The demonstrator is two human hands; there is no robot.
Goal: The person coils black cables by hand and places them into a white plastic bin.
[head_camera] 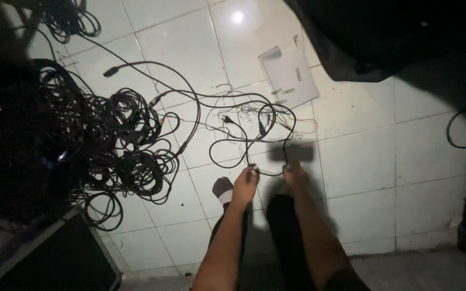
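A thin black cable (227,129) loops across the white tiled floor (362,145) in front of me. My left hand (245,182) pinches this cable near its closest loop. My right hand (293,173) grips the same cable a short way to the right, with a short stretch of it running between both hands. Beyond the hands the cable curls past a few thin reddish wires (244,110). Below my arms I see my dark trousers and a foot in a white sock (223,189).
A big tangle of black cables (120,140) covers the floor at the left, with another coil (71,19) at the top left. A white flat panel (289,75) lies further away. A dark case (44,253) stands at the bottom left; dark objects fill the top right.
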